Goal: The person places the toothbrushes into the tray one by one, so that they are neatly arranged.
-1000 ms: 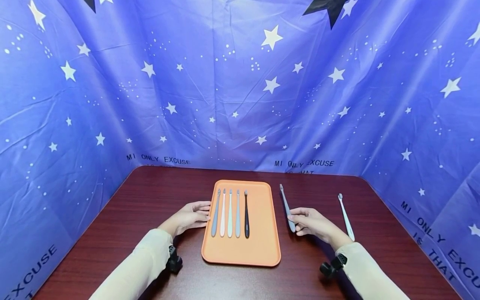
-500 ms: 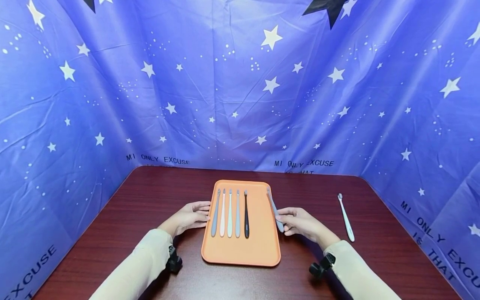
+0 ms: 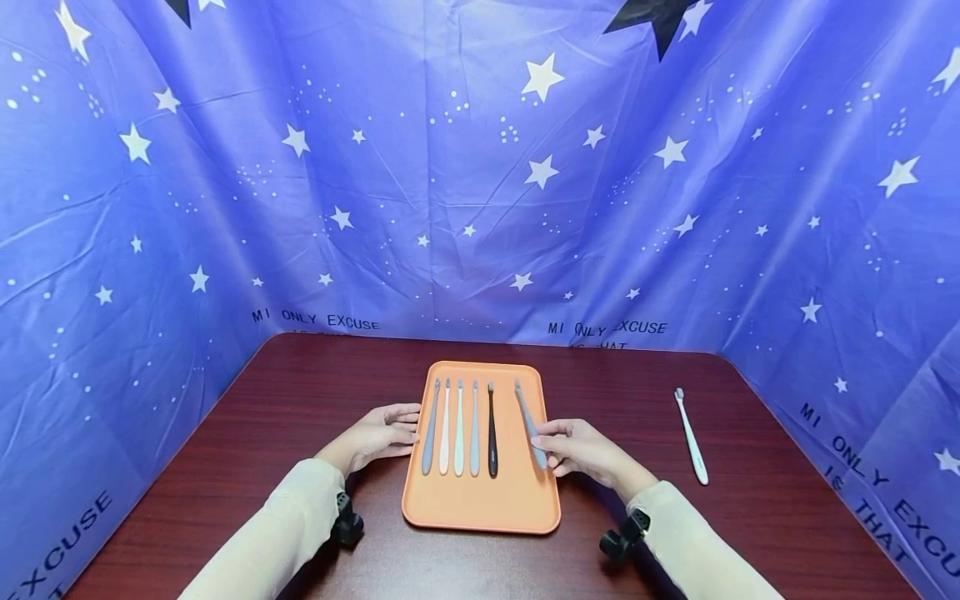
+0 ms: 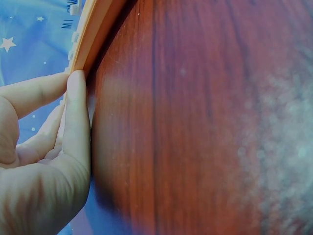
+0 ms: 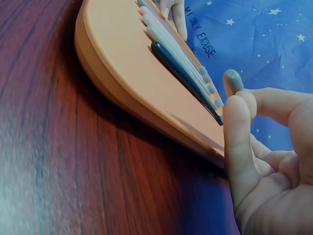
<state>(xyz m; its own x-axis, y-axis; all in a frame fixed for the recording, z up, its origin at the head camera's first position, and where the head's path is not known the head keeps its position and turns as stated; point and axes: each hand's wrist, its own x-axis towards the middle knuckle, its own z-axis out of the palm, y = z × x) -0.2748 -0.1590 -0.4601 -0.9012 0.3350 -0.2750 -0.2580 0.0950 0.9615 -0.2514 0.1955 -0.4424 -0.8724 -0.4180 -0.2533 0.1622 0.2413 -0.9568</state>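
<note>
My right hand (image 3: pixel 581 450) pinches the lower handle of a grey-blue toothbrush (image 3: pixel 527 412), which slants over the right part of the orange tray (image 3: pixel 480 508). In the right wrist view its rounded handle end (image 5: pixel 233 81) pokes out past thumb and forefinger; the rest is hidden behind them. My left hand (image 3: pixel 378 433) holds the tray's left rim, thumb against the outer wall (image 4: pixel 95 36) in the left wrist view. Several toothbrushes lie side by side on the tray, heads away from me, with a black toothbrush (image 3: pixel 492 433) rightmost in that row.
A white toothbrush (image 3: pixel 691 437) lies on the dark red wooden table (image 3: pixel 630 379), right of the tray. Blue star-printed cloth (image 3: pixel 480 167) walls the table in at the back and both sides. Black wrist cameras (image 3: pixel 624 535) sit at both sleeves.
My right hand has carried the grey-blue toothbrush leftward, from above the table beside the tray, across the right rim, to over the tray. The left hand and tray have stayed put.
</note>
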